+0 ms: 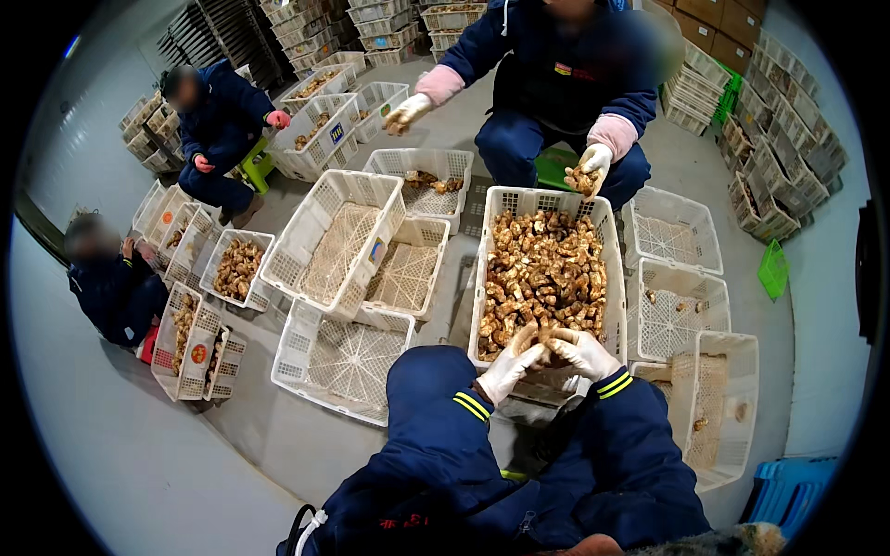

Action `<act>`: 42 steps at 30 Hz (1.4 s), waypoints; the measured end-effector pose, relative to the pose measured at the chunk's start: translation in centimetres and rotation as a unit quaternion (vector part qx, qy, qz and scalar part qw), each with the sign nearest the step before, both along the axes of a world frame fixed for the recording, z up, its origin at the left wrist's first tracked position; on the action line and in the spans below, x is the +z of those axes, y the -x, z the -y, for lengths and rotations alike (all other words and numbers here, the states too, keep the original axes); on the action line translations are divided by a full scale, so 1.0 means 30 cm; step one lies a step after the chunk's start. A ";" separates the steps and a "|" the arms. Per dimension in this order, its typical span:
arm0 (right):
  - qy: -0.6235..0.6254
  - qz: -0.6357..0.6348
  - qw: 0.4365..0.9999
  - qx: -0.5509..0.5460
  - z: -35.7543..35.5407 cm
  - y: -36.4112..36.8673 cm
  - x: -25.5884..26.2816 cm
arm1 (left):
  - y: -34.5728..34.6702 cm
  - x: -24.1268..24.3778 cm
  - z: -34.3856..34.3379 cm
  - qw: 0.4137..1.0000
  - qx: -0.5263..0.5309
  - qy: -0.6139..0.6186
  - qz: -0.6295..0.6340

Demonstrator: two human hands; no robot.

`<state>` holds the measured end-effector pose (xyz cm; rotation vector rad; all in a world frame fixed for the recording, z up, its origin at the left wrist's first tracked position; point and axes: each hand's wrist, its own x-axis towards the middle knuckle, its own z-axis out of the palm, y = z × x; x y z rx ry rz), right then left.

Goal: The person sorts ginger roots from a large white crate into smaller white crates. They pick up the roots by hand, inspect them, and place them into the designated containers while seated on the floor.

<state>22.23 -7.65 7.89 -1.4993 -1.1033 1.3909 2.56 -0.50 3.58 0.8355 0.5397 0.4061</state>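
Note:
My left hand (pixel 513 367) and my right hand (pixel 584 354), both in white gloves with soiled fingertips, meet over the near end of a white plastic crate (pixel 617 292). Their fingers close around a brown mushroom (pixel 546 340), which they partly hide. A deep heap of brown and cream mushrooms (pixel 546 264), matsutake-like in look, fills the crate. Across from me, a co-worker's gloved hand (pixel 594 163) holds a mushroom (pixel 583 182) above the far rim. That person's other gloved hand (pixel 409 115) reaches out over the crates on the left.
Left of the heap stand white crates, one (pixel 334 240) resting across others, and a low one (pixel 348 358) by my knee. On the right, crates (pixel 678 306) hold a few mushrooms. Two more people (pixel 215 139) sit at the left among crates. Crate stacks (pixel 786 146) line the wall.

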 end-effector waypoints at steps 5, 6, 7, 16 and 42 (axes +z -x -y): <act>-0.130 0.225 0.947 -0.191 -0.073 -0.032 -0.052 | 0.022 0.045 0.011 0.991 -0.004 0.136 -0.010; -0.127 0.259 0.923 -0.255 -0.089 -0.101 -0.157 | 0.007 0.047 0.014 0.987 0.020 0.157 0.013; -0.157 0.319 0.903 -0.242 -0.114 -0.113 -0.141 | 0.012 0.042 0.009 0.982 0.057 0.177 0.035; -0.144 0.574 0.787 -0.173 -0.243 -0.143 -0.185 | 0.032 0.016 -0.013 0.967 0.158 0.195 0.038; -0.084 0.100 0.982 -0.136 -0.045 0.173 -0.167 | -0.045 -0.001 -0.014 0.933 0.292 0.194 0.073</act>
